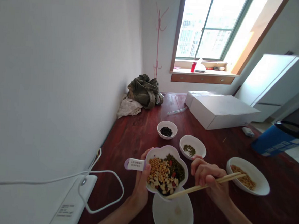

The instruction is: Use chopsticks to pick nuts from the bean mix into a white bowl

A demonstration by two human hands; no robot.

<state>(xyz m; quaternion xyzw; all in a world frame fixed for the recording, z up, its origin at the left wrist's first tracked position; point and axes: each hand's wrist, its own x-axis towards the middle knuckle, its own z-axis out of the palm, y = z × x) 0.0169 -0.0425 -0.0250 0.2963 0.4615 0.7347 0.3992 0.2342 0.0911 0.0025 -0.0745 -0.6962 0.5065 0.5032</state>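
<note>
1. A dark red-brown wooden table (140, 135) stretches ahead of me toward a bright window (213, 24).
2. My left hand (141, 185) is closed around the side of a white, lilac-edged, flower-shaped bowl (166, 150), thumb on its rim; I hold it tilted above the table, with yellow beans, green beans, peanuts and some red pieces inside.
3. My right hand (210, 176) grips a pair of pale wooden chopsticks (188, 190), their tips at the bowl's lower edge.
4. Partly beneath the bowl sits a white round dish (173, 214).
5. Just beyond my hands stand a small white bowl of black beans (173, 127) and a white bowl of green beans (200, 148).
6. To my right is a white oval bowl of golden-brown pieces (261, 181).
</note>
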